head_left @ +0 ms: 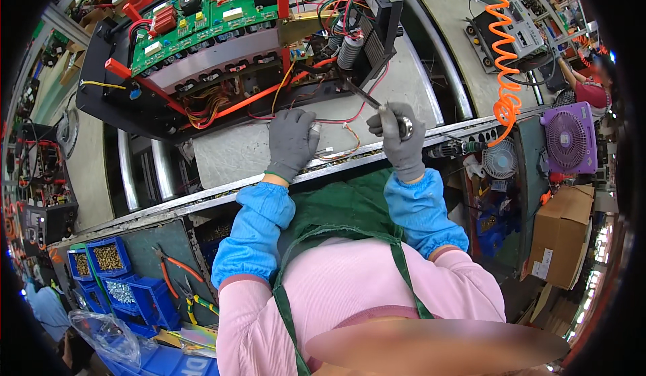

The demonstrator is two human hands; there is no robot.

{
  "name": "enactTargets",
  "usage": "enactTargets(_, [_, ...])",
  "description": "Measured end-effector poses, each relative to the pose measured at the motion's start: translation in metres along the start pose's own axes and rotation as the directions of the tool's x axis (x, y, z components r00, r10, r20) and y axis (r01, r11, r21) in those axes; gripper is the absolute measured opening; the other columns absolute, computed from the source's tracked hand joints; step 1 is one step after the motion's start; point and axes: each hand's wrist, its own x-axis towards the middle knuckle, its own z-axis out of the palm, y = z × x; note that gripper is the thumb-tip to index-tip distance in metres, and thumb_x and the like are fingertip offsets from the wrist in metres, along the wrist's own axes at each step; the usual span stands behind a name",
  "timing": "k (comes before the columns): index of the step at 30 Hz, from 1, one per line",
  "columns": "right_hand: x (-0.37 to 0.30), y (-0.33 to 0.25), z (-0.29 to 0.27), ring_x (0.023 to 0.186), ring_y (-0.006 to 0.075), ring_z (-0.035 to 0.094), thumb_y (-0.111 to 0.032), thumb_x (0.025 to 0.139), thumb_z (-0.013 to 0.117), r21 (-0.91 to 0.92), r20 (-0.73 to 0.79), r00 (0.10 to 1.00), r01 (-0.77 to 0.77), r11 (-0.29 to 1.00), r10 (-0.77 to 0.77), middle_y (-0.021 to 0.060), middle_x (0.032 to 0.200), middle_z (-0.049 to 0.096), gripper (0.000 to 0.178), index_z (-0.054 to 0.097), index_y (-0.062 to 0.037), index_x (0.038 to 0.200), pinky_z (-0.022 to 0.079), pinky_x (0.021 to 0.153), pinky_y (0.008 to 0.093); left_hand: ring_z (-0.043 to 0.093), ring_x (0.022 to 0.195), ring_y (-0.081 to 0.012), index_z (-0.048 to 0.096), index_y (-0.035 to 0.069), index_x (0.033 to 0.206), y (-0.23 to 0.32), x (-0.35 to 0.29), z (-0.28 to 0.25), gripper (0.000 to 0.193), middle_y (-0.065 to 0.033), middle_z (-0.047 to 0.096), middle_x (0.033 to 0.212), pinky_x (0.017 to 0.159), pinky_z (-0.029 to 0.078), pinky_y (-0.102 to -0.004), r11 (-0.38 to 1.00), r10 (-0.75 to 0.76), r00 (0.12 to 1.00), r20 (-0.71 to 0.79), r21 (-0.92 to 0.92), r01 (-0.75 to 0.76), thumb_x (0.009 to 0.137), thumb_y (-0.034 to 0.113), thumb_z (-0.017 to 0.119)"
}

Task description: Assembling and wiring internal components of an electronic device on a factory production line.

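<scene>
An open electrical unit (222, 100) with a black frame lies tilted on the workbench, a green circuit board (202, 16) and red, orange and black wires showing. My left hand (293, 140), in a grey glove, rests on the grey bench mat next to a thin white and orange wire lead (336, 148). My right hand (398, 134), also gloved, grips a roll of tape (404, 127) and a thin dark tool (360, 93) whose tip points into the unit's wiring by a grey cylinder (350, 50).
Blue bins (111, 261) with screws and orange-handled pliers (171, 268) sit at lower left. An orange coiled air hose (501, 46) hangs at right near a small white fan (500, 159), a purple fan (568, 137) and a cardboard box (562, 235). Another unit (40, 194) stands far left.
</scene>
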Motion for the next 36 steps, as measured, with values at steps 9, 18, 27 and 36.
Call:
enactTargets(9, [-0.027, 0.079, 0.011, 0.070, 0.0256, 0.067, 0.001, 0.081, 0.062, -0.208, 0.104, 0.887, 0.462, 0.862, -0.450, 0.0134, 0.087, 0.068, 0.013, 0.061, -0.0028, 0.094, 0.053, 0.060, 0.0312, 0.053, 0.094, -0.0304, 0.064, 0.012, 0.098, 0.000, 0.001, -0.001, 0.020, -0.0075, 0.061, 0.098, 0.079, 0.043, -0.0434, 1.000, -0.016, 1.000, -0.001, 0.002, 0.016, 0.081, 0.021, 0.061])
enactTargets(18, [0.069, -0.039, 0.026, 0.056, 0.0135, 0.064, -0.027, 0.092, 0.061, -0.085, -0.010, 0.969, -0.247, 0.965, 0.247, 0.0049, 0.063, 0.065, 0.023, 0.064, -0.0040, 0.092, 0.049, 0.054, 0.0287, 0.053, 0.094, -0.0304, 0.064, 0.012, 0.099, -0.004, 0.000, -0.002, 0.020, -0.0077, 0.061, 0.096, 0.079, 0.044, -0.0429, 1.000, -0.009, 1.000, -0.010, 0.002, 0.009, 0.081, 0.019, 0.062])
enactTargets(27, [0.013, -0.028, -0.001, 0.062, 0.0126, 0.066, -0.014, 0.092, 0.061, -0.055, 0.071, 0.997, 0.039, 0.998, -0.035, 0.0114, 0.068, 0.067, 0.014, 0.061, -0.0005, 0.094, 0.051, 0.053, 0.0270, 0.054, 0.093, -0.0295, 0.064, 0.012, 0.099, -0.004, 0.000, 0.000, 0.020, -0.0070, 0.061, 0.095, 0.078, 0.044, -0.0423, 1.000, -0.007, 1.000, -0.024, -0.027, 0.006, 0.080, 0.018, 0.063])
enactTargets(36, [-0.022, 0.068, 0.003, 0.066, 0.0219, 0.070, -0.005, 0.089, 0.060, -0.167, 0.042, 0.933, 0.358, 0.919, -0.356, 0.0112, 0.072, 0.069, 0.004, 0.059, -0.0017, 0.092, 0.055, 0.061, 0.0310, 0.054, 0.092, -0.0291, 0.064, 0.013, 0.099, -0.008, -0.002, 0.001, 0.020, -0.0063, 0.060, 0.094, 0.078, 0.044, -0.0420, 1.000, -0.008, 1.000, -0.021, -0.019, 0.008, 0.079, 0.017, 0.063])
